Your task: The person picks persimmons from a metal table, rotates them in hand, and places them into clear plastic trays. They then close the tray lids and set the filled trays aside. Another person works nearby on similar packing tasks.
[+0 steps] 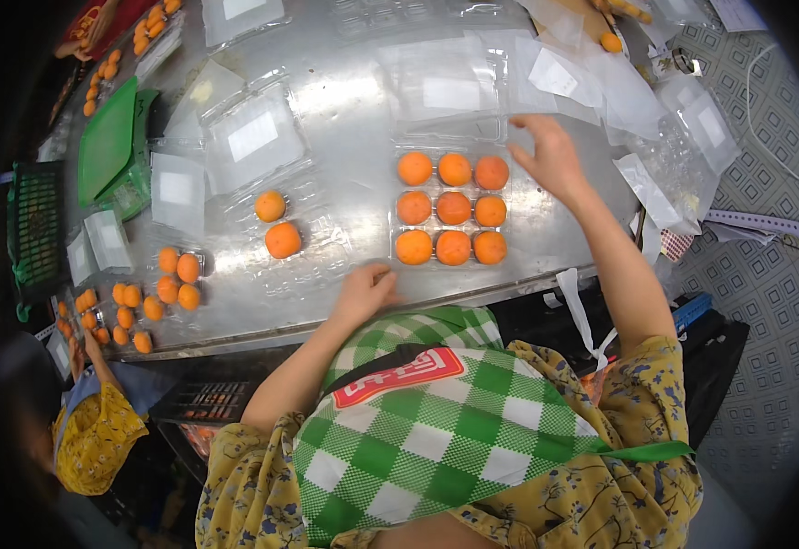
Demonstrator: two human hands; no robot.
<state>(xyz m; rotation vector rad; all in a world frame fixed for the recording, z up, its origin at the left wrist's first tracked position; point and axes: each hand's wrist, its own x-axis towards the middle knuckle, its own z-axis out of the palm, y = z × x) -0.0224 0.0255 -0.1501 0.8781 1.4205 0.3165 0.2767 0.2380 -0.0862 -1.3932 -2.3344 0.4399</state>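
A clear plastic clamshell tray (pixel 433 223) lies on the metal table with an orange round fruit (pixel 453 208) in every one of its compartments, in even rows. Its transparent lid (pixel 446 129) is folded back flat behind it. My right hand (pixel 545 152) is just off the lid's right corner, thumb and forefinger apart, with nothing seen between them. My left hand (pixel 368 291) is near the table's front edge, just left of the tray's front corner, fingers curled and slightly blurred; whether it touches anything is unclear. Further left, another clear tray (pixel 317 257) bears two orange fruits (pixel 282 240).
Loose orange fruits (pixel 167 289) lie at the front left, near a co-worker's hands (pixel 90 350). Green plastic trays (pixel 108 147) and a dark basket (pixel 34 226) stand left. Clear lids (pixel 252 137) and plastic sheets (pixel 619 89) cover parts of the table. Another person's hand (pixel 90 38) is at the far left.
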